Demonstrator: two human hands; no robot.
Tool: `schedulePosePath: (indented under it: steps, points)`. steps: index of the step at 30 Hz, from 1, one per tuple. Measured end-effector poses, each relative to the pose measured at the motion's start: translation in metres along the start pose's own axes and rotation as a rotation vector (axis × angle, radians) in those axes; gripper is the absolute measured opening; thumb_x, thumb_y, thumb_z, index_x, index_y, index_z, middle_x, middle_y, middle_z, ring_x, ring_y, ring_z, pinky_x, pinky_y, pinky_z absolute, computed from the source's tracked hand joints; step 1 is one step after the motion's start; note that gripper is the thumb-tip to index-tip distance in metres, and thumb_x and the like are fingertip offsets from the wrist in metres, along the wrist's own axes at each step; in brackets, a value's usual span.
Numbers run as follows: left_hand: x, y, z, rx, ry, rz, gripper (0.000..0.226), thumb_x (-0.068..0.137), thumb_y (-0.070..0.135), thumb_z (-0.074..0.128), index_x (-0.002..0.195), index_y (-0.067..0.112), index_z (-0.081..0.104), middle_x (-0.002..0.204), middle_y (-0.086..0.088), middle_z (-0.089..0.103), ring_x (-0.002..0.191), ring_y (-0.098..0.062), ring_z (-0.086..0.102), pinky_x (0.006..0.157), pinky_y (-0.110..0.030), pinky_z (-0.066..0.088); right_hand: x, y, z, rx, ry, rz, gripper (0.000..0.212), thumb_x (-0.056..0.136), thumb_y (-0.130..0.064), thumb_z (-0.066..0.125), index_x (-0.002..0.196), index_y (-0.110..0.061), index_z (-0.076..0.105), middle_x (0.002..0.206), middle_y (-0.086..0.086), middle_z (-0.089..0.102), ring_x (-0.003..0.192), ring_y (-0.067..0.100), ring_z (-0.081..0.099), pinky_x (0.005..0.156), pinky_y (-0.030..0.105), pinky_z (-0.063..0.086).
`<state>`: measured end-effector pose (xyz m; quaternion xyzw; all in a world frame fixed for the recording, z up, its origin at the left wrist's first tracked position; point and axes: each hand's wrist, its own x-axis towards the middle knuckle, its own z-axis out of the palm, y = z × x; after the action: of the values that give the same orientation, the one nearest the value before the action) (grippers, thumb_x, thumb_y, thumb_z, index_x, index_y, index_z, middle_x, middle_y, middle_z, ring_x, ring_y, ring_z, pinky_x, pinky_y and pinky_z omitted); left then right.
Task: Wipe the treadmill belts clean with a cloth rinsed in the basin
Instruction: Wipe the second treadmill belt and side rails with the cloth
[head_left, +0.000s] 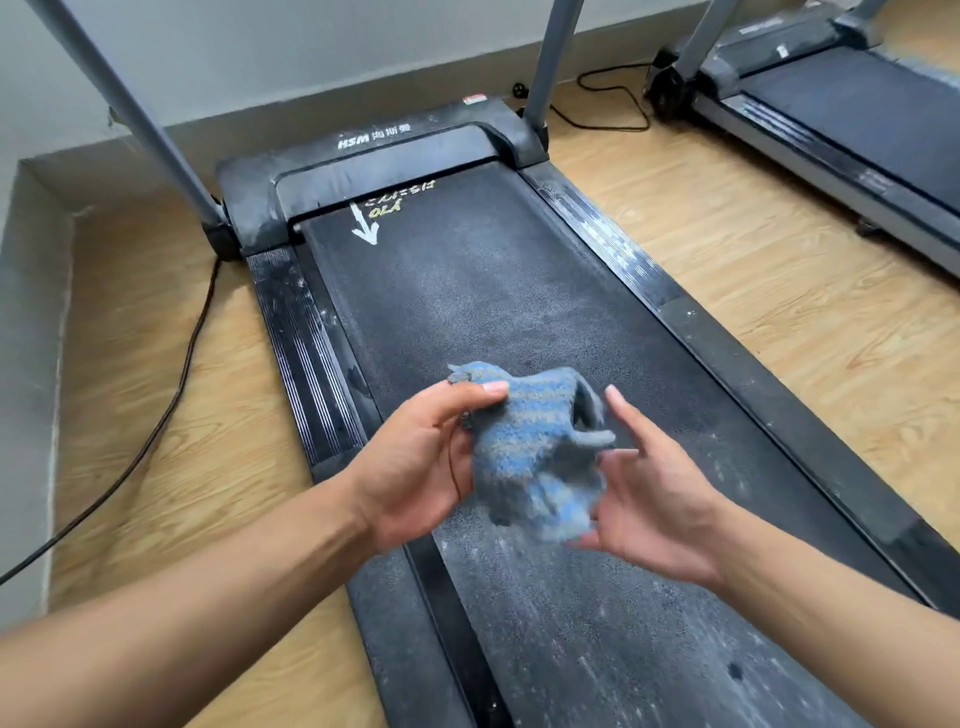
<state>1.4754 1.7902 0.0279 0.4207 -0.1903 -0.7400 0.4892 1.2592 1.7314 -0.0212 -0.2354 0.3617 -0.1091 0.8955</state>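
Step in hand: I judge I am gathering the cloth (535, 452) into a pad before a wiping pass, not wiping yet.
Cloth: blue-grey striped, bunched, held in the air above the near half of the belt (467, 301) and not touching it.
Left hands side: my left hand (421, 467) pinches the cloth's upper edge between thumb and curled fingers.
Right hands side: my right hand (654, 504) is spread wide with straight fingers; the palm and fingertips rest against the cloth's lower right side without closing round it.
Belt: a grey film of dust lies over most of it, with pale streaks nearest me, so it looks largely unwiped.
Basin: not in view; I cannot tell how wet the cloth is.
Second treadmill (857, 104): well apart at the far right, its belt untouched by me now.
Next move: fold the loose ends under, lay the pad flat on the belt and press down evenly. Long strokes along its length would suit, kept off the side rail (306, 353).
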Motion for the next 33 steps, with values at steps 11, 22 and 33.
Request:
schedulePosePath:
  steps: [11, 22, 33]
  points:
    - [0.008, 0.007, -0.012, 0.189, 0.155, 0.166, 0.034, 0.092, 0.016, 0.064, 0.123, 0.002, 0.063, 0.121, -0.022, 0.074, 0.097, -0.025, 0.076, 0.087, -0.045, 0.062, -0.001, -0.010, 0.023, 0.066, 0.106, -0.388, 0.026, 0.084, -0.014, 0.076, 0.109, -0.013, 0.073, 0.120, 0.013, 0.068, 0.099, 0.020, 0.066, 0.088, 0.035, 0.060]
    - [0.008, 0.004, -0.032, 0.374, 0.185, 0.185, 0.048, 0.086, 0.022, 0.072, 0.126, -0.002, 0.059, 0.117, -0.016, 0.077, 0.106, -0.029, 0.075, 0.085, -0.045, 0.065, -0.010, -0.025, 0.012, -0.338, 0.207, -0.540, 0.037, 0.072, -0.009, 0.085, 0.101, -0.020, 0.065, 0.095, 0.016, 0.054, 0.087, 0.027, 0.062, 0.085, 0.043, 0.059]
    - [0.017, 0.000, -0.048, 0.739, 0.271, 0.358, 0.079, 0.082, 0.025, 0.083, 0.149, 0.038, 0.043, 0.108, -0.004, 0.080, 0.101, -0.023, 0.077, 0.097, -0.046, 0.060, -0.018, -0.029, 0.006, -0.658, 0.401, -0.639, 0.032, 0.079, -0.011, 0.086, 0.109, -0.019, 0.081, 0.090, 0.002, 0.080, 0.084, 0.010, 0.072, 0.076, 0.014, 0.052]
